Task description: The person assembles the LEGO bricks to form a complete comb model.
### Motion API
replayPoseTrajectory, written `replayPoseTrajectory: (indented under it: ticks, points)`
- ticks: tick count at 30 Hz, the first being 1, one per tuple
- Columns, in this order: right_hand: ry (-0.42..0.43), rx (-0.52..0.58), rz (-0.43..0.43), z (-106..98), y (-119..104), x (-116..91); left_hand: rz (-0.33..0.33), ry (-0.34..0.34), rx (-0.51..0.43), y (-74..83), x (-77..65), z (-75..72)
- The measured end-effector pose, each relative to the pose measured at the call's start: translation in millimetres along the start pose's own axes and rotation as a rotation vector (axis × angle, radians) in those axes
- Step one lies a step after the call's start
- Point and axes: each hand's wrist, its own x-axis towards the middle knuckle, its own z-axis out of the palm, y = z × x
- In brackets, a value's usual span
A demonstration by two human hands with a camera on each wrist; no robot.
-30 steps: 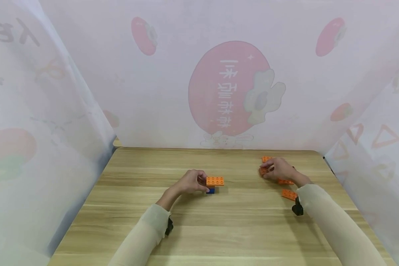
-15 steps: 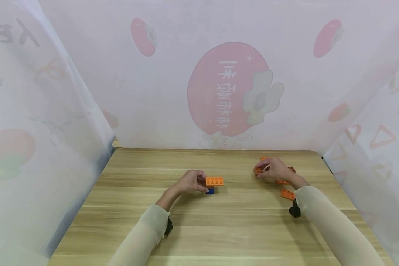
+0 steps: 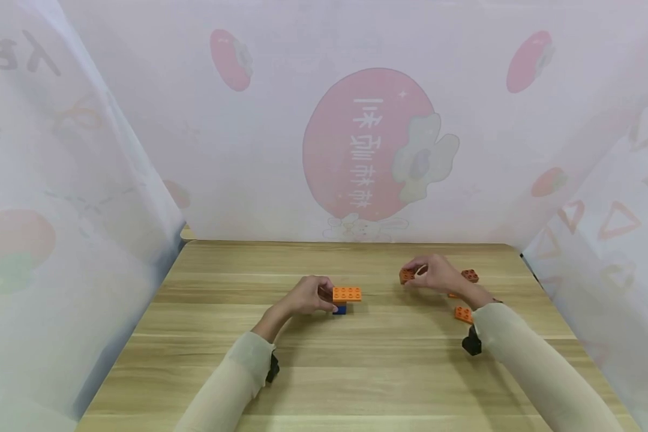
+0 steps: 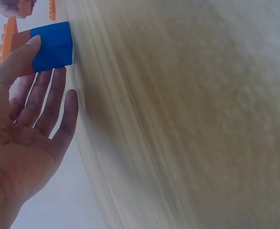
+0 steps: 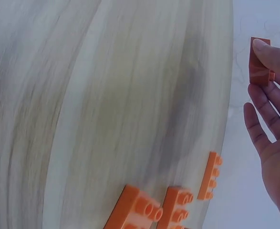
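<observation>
My left hand [image 3: 306, 294] grips a small stack of toy building bricks, standing on the table in the head view. An orange eight-stud brick [image 3: 347, 294] tops it and juts out to the right. Beneath are a brownish-orange brick [image 4: 24, 37] and a blue brick [image 4: 53, 45] at the bottom. In the left wrist view the thumb presses the stack's side, the other fingers lying behind it. To the right, my right hand [image 3: 436, 275] pinches a brown brick [image 3: 407, 275] between thumb and fingers. That brown brick [image 5: 259, 64] is raised off the table in the right wrist view.
Loose bricks lie on the wooden table [image 3: 356, 372] by the right forearm: a brown brick [image 3: 470, 275] and an orange brick [image 3: 463, 314]. The right wrist view also has an orange brick [image 5: 209, 176] near the table's edge. Printed white curtains [image 3: 270, 180] enclose the table.
My right hand has moved left with the brown brick, away from the loose bricks and towards the stack. The left hand stays on the stack.
</observation>
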Motion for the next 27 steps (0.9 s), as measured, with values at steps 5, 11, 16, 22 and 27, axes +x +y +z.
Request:
replayPoseTrajectory:
  ticks: [5,11,16,22,27]
  points:
    - [0.0,0.019,-0.002,2.6,-9.1,4.6,-0.004,0.007,0.007,0.5,0.1,-1.4]
    - [-0.004,0.001,-0.039,7.8,-22.8,9.9,-0.011,0.008,0.009,0.8,0.7,-1.9]
    - [0.007,0.002,-0.085,13.9,-37.3,12.6,-0.015,0.009,0.008,-0.6,0.6,-1.1]
    - [0.02,0.021,-0.126,22.2,-50.5,16.7,-0.014,0.007,-0.002,-1.5,0.6,-0.1]
    - [0.04,0.003,-0.197,31.3,-59.5,21.5,-0.013,0.004,-0.013,-2.5,0.3,0.7]
